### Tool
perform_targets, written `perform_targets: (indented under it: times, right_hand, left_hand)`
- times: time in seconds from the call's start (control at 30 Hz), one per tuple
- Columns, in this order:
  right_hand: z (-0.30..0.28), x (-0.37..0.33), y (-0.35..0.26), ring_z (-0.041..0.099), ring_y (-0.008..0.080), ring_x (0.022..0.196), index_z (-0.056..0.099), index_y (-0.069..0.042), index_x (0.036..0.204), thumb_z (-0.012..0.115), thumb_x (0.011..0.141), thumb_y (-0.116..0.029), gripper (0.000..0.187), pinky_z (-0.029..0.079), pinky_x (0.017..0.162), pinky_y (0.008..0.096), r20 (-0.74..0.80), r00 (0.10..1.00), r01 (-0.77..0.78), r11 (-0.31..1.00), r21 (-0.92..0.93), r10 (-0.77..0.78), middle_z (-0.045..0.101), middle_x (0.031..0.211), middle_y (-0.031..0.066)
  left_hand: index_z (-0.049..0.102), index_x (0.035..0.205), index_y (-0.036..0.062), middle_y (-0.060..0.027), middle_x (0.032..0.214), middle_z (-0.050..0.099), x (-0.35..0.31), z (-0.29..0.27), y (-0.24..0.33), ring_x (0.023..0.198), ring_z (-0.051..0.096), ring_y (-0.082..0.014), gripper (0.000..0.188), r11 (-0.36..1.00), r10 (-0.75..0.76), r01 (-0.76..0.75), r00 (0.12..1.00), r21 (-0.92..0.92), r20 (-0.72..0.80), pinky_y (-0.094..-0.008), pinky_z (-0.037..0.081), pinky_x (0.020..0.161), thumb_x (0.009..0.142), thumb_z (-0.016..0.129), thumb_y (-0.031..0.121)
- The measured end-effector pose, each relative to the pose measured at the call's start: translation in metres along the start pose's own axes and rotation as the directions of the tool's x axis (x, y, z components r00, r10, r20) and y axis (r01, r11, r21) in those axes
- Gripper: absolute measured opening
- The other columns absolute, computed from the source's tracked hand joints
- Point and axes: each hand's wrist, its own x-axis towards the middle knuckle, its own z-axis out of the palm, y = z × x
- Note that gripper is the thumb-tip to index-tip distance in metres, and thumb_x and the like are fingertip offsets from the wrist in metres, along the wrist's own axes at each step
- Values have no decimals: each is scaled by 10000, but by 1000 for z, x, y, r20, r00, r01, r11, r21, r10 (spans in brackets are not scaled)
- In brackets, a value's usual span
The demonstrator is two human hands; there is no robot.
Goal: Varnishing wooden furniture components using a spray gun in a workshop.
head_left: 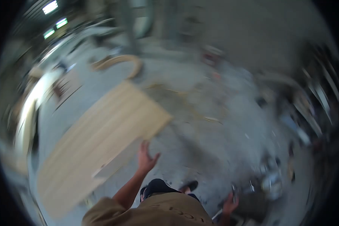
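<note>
My left hand [147,160] reaches forward with thumb and fingers spread, holding nothing. Its fingertips are by the near edge of a large pale wooden board [105,128] with a curved outer side; blur hides whether they touch it. A long grey rectangular patch [118,160] runs along that edge, either a cut-out or a flat strip. Low on the right, my right hand [229,205] hangs beside my body, its fingers curled. A small dark, shiny thing [234,193] shows at its fingers, too smeared to name.
A curved wooden piece [130,60] lies beyond the board. Wood scraps [211,119] litter the grey concrete floor [229,139]. Clutter with a pale bundle [272,185] sits at the right, and long strips [320,98] lean farther off. My shoe [190,186] is on the floor.
</note>
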Motion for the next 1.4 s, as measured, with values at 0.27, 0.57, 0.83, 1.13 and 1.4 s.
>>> perform_targets:
  times: [0.27, 0.57, 0.83, 1.13, 1.4]
  right_hand:
    - [-2, 95, -92, 573, 54, 680, 537, -41, 1444, 684, 959, -177, 526, 514, 539, 237, 14, 921, -389, 914, 115, 390, 657, 895, -13]
    - [7, 123, -85, 554, 61, 612, 555, -21, 1423, 728, 921, -374, 638, 504, 531, 249, -30, 826, -554, 820, 143, 563, 639, 838, 5]
    - [30, 231, -61, 572, 80, 611, 547, -31, 1437, 739, 933, -340, 622, 516, 542, 256, -186, 791, -573, 813, 107, 582, 688, 866, 34]
    - [48, 375, -72, 598, 110, 672, 539, 0, 1429, 718, 945, -288, 591, 550, 579, 282, -357, 741, -602, 798, 23, 569, 672, 920, 58]
    - [81, 446, -56, 677, 251, 857, 568, -51, 1413, 717, 953, -284, 537, 540, 794, 372, -399, 638, -695, 716, 68, 658, 698, 1128, 178]
  left_hand:
    - [452, 1413, -28, -304, 1479, 418, 10, 96, 69, 1386, 391, -468, 782, 992, 114, -94, 947, -81, 302, -508, 349, 1147, 816, 803, 336]
    - [496, 1378, -48, -266, 1419, 470, 59, 228, 97, 1342, 453, -416, 775, 993, 110, -52, 746, -106, 657, -458, 403, 1121, 820, 796, 399]
    - [584, 1280, -62, -286, 1280, 603, 152, 372, 87, 1253, 544, -420, 762, 996, 22, -84, 618, 38, 786, -462, 453, 1066, 799, 812, 483]
    - [750, 971, -10, -250, 1097, 713, 330, 503, 126, 1079, 666, -401, 598, 876, -236, -355, 274, 326, 932, -472, 509, 957, 843, 674, 569]
    - [759, 1042, 23, -215, 1061, 736, 441, 653, 270, 1035, 698, -363, 461, 601, 404, -775, 86, -193, 910, -422, 541, 916, 894, 680, 452]
